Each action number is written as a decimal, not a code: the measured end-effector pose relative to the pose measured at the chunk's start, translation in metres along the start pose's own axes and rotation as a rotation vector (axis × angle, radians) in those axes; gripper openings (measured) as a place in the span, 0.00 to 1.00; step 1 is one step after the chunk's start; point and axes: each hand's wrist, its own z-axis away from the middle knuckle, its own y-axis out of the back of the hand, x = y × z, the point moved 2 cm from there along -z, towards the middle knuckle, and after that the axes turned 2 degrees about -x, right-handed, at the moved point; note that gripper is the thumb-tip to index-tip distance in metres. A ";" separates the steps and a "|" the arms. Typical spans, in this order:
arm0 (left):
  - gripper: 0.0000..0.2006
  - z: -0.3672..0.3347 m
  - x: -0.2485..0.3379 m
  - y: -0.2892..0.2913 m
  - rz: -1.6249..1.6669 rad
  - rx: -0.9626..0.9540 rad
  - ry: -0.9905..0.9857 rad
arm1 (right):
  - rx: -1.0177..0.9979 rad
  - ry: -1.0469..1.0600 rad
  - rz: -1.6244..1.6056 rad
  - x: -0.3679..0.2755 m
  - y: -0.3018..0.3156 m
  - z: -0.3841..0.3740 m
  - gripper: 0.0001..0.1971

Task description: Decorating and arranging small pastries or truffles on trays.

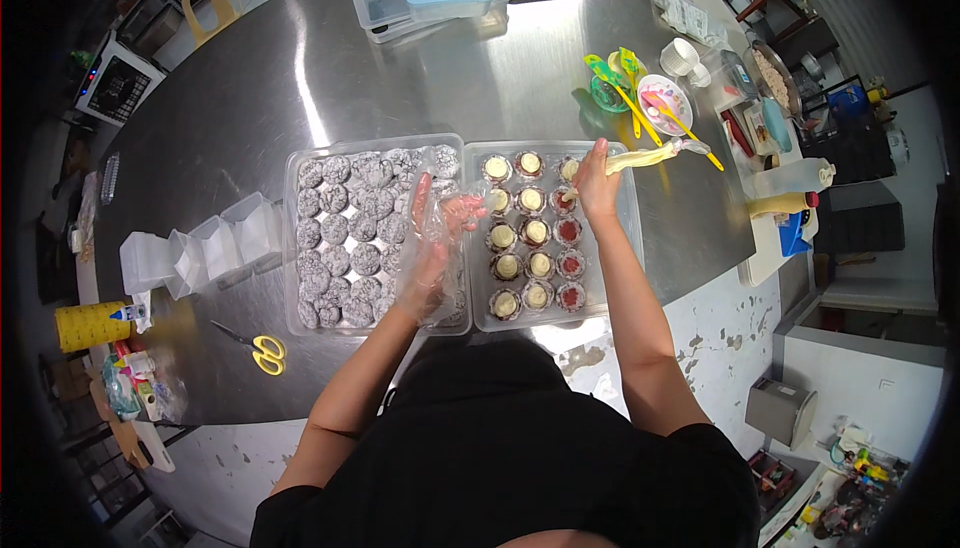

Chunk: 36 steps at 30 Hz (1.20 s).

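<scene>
Currently piping, by the look of it. Landmark: filling tray (630,238), the clear rectangular tray of round cookie bases on the steel table (250,98).

Right hand (597,186) clenched round the piping bag (640,158), over the tray's far right corner. Tip pointing down at the top base of the right column; contact not resolvable. Bag tail trailing off past the tray's right rim.

Left hand (430,248) in a loose clear glove, flat and spread, grasping nothing visible. Hovering over the tray's left rim, fingertips near the cream-topped bases (503,237).

Left and middle columns carrying pale cream; red-topped bases (570,232) lower in the right column, uncreamed.

Crinkle cookie tray (290,248) touching the filling tray's left side, packed with powdered dark cookies. Scissors (266,353) and small clear boxes (215,248) well left of it. Bowl with spatulas (662,100) beyond its far right corner.

Judgement: right column part-way done. Next move calls for a steady squeeze, clean lift-off, then tip stepped down to the nearest red base, centred, clear of the neighbours.
</scene>
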 end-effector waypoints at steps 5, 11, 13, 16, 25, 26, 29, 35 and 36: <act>0.50 0.004 -0.003 0.004 -0.003 0.023 0.026 | -0.013 0.029 0.080 0.001 -0.003 0.003 0.26; 0.51 0.006 -0.003 0.002 0.017 0.050 0.045 | -0.042 0.016 0.088 0.012 0.000 -0.001 0.26; 0.51 0.005 -0.003 0.000 0.025 0.053 0.054 | -0.017 0.059 0.126 0.016 0.004 -0.005 0.26; 0.52 0.005 -0.001 0.001 0.015 0.037 0.064 | -0.051 0.007 0.058 0.011 -0.004 -0.002 0.26; 0.49 0.005 -0.006 0.002 0.007 0.033 0.098 | -0.015 0.084 0.154 0.010 -0.002 -0.005 0.27; 0.49 0.006 -0.006 0.002 0.007 0.033 0.099 | -0.014 0.083 0.153 0.010 -0.002 -0.004 0.27; 0.42 0.005 -0.005 0.001 -0.010 -0.028 0.031 | -0.041 0.061 0.187 0.010 -0.003 -0.004 0.27; 0.51 0.006 -0.010 0.001 -0.022 0.112 0.108 | -0.033 0.098 0.206 0.005 -0.005 -0.002 0.27; 0.51 0.006 -0.009 0.001 -0.014 0.088 0.096 | -0.033 0.100 0.222 0.006 -0.004 -0.002 0.27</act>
